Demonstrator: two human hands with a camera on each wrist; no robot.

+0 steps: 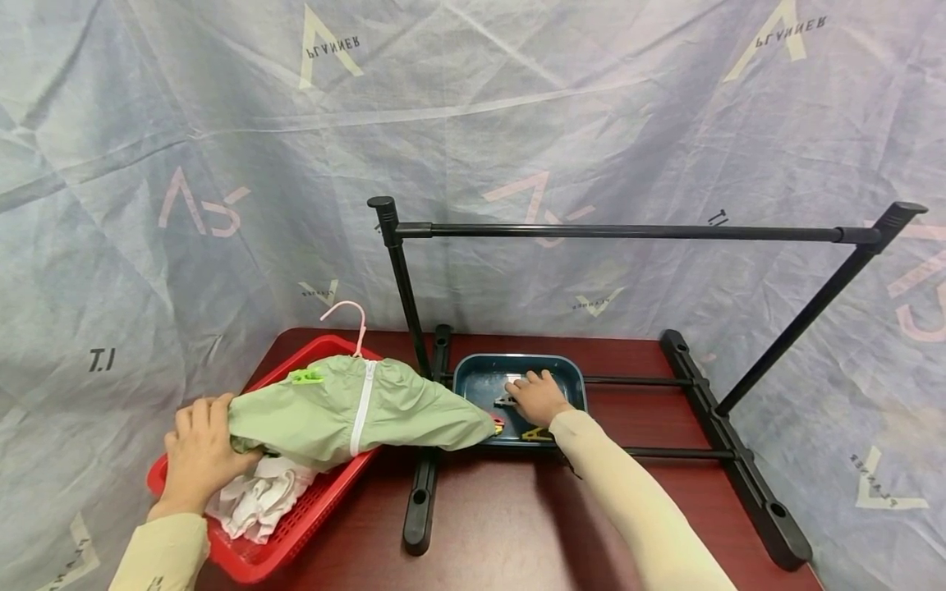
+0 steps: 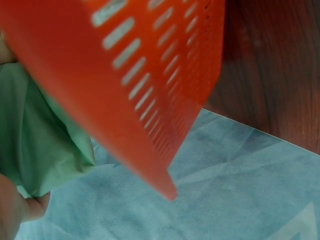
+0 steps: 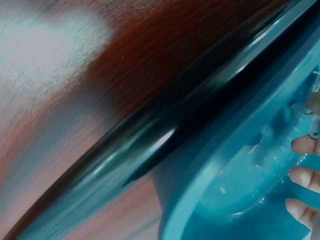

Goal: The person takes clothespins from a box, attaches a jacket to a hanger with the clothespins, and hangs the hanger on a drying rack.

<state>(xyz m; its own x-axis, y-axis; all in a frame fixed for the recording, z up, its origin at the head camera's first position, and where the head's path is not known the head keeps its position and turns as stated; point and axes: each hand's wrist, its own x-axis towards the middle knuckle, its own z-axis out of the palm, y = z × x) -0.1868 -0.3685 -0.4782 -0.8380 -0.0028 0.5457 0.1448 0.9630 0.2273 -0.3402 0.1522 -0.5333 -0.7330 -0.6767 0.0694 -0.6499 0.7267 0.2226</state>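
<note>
My left hand (image 1: 203, 451) grips the left end of a light green zip jacket (image 1: 310, 410); in the left wrist view the green cloth (image 2: 40, 135) lies between fingers and thumb. The jacket is on a pink hanger (image 1: 360, 328), across a red basket (image 1: 296, 533). A bright green clothespin (image 1: 306, 376) is on its left part; a red and yellow one (image 1: 498, 425) is at its right tip. Inside a dark blue tray (image 1: 473, 365), my right hand (image 1: 541, 400) pinches a grey clothespin (image 1: 505, 401), its grip partly hidden. A yellow clothespin (image 1: 537, 434) lies below the hand.
White cloth (image 1: 262, 497) lies in the basket under the jacket. A black garment rack (image 1: 628, 232) stands on the dark red table (image 1: 488, 517), its lower bars running by the tray. Behind hangs a grey printed sheet (image 1: 473, 123).
</note>
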